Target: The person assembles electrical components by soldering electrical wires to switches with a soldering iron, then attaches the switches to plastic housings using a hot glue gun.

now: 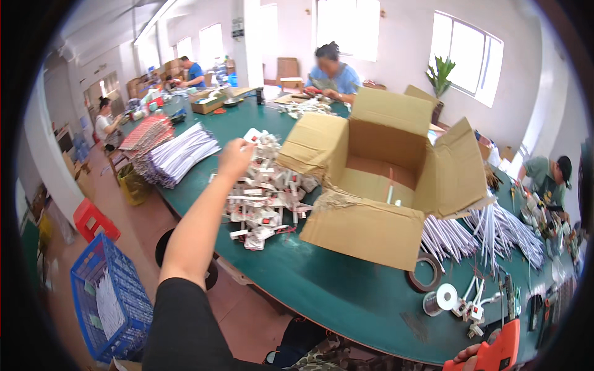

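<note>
My left hand (236, 159) reaches out over a heap of small white plastic switch pieces (263, 191) with red rockers and short wires. Its fingers are curled at the heap's far upper end, and I cannot make out what lies between them. At the lower right, my right hand (467, 357) is partly cut off by the frame's edge. It is wrapped round an orange-red gun-shaped tool (506, 347), which points upward. Close by this tool lie several white switch pieces with cords (475, 303) and a spool of wire (440, 300).
An open cardboard box (371, 232) stands right of the heap. Bundles of white cords (185, 153) lie at left, and more cords (448, 238) at right beside a tape roll (425, 272). A blue crate (120, 309) and red stool (96, 219) stand on the floor. Co-workers sit around.
</note>
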`<state>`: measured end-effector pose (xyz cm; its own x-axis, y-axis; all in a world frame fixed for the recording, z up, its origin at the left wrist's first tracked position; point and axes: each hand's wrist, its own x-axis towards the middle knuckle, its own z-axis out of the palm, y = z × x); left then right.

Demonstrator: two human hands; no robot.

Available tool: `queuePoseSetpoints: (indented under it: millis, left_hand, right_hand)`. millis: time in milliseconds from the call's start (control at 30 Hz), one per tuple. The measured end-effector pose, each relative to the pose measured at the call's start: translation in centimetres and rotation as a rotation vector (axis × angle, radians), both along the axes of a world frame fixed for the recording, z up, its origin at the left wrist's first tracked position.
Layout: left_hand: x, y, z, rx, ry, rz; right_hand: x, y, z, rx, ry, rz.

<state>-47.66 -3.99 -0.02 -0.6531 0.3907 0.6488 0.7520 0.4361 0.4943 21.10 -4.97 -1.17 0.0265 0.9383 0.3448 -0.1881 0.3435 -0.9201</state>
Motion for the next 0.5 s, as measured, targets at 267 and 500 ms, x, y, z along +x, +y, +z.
queuePoseSetpoints:
  millis: [267,500]
  left_hand:
    - [19.2,10.0,8.0,-0.042,0.394,-0.828]
    - [21.8,21.4,4.2,-1.335,-0.156,-0.92]
  right_hand:
    - [1.1,1.2,0.6,0.018,0.101,-0.01]
    - [3.2,1.2,-0.7,0.004,0.071,-0.07]
